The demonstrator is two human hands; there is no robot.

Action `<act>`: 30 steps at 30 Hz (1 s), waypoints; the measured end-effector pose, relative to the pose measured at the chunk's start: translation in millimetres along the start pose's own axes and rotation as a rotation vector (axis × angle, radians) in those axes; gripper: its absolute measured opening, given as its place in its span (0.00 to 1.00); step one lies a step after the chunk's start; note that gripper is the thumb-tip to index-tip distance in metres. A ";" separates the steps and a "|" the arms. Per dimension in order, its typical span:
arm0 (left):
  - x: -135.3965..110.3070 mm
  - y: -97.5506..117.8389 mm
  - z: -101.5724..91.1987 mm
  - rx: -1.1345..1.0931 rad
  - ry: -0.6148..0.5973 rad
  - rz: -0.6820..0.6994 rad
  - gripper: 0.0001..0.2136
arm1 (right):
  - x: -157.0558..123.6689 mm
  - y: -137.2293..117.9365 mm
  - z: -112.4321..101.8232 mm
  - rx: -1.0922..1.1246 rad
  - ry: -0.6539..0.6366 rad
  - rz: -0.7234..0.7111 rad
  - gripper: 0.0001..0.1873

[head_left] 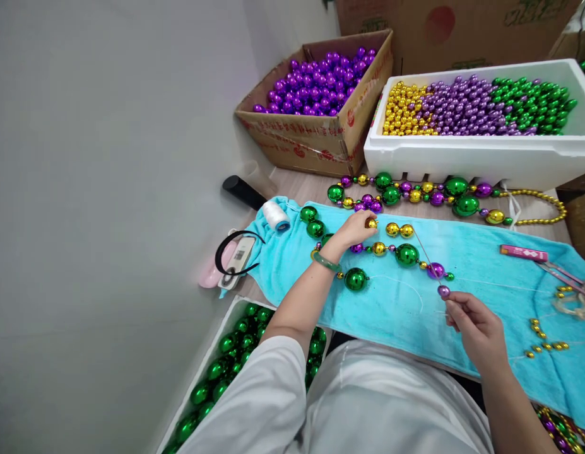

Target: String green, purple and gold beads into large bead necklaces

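Observation:
My left hand (pixel 356 229) reaches over the turquoise towel (pixel 391 312), fingers closed on a shiny gold bead (pixel 371 223). Two more gold balls (pixel 399 230) lie just to its right. Lower right, my right hand (pixel 476 325) pinches the lower end of a long thin needle (pixel 427 256), which slants up and left. A small purple bead (pixel 443 291) is on the needle close to my fingertips. Between the hands lies a partly strung garland, with a big green ball (pixel 407 255) and a purple ball (pixel 435 271). My left forearm hides part of it.
A finished-looking bead necklace (pixel 457 186) lies behind the towel. Beyond stand a carton of purple balls (pixel 296 142) and a white foam box (pixel 462 154) of small beads. Left are a thread spool (pixel 276 216) and black hoop (pixel 218 253); right, scissors (pixel 564 275). Green balls (pixel 216 369) fill a bin below.

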State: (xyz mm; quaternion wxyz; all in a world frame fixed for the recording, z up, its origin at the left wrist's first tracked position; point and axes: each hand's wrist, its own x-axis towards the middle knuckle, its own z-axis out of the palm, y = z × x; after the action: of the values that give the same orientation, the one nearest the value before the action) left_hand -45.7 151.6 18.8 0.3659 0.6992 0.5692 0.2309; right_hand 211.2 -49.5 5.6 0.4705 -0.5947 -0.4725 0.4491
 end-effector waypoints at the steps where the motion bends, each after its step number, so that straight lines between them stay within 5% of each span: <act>1: -4.5 3.3 -0.5 -0.163 0.026 -0.022 0.16 | 0.3 0.2 0.1 -0.003 -0.001 0.001 0.11; 6: -34.6 31.7 4.2 -1.190 -0.068 -0.232 0.12 | -0.4 2.9 5.3 -0.013 -0.052 0.001 0.12; 10: -51.6 51.8 8.4 -1.554 -0.031 -0.375 0.09 | -3.1 3.3 12.4 -0.037 -0.107 0.002 0.12; 17: -62.0 65.3 10.4 -1.656 -0.053 -0.398 0.13 | -3.2 1.4 12.1 -0.084 -0.105 0.007 0.12; 25: -64.8 63.3 19.8 -1.568 -0.020 -0.297 0.06 | -4.2 5.4 9.2 -0.115 -0.090 0.027 0.13; 30: -78.0 70.2 33.6 -1.394 -0.011 -0.196 0.15 | -3.0 10.2 8.4 -0.110 -0.080 0.034 0.13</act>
State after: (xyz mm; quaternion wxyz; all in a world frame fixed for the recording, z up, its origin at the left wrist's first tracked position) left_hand 4.1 62.1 59.4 0.7508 0.2484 0.3468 0.5043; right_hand 204.0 -52.4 -5.5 0.4103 -0.6090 -0.5048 0.4539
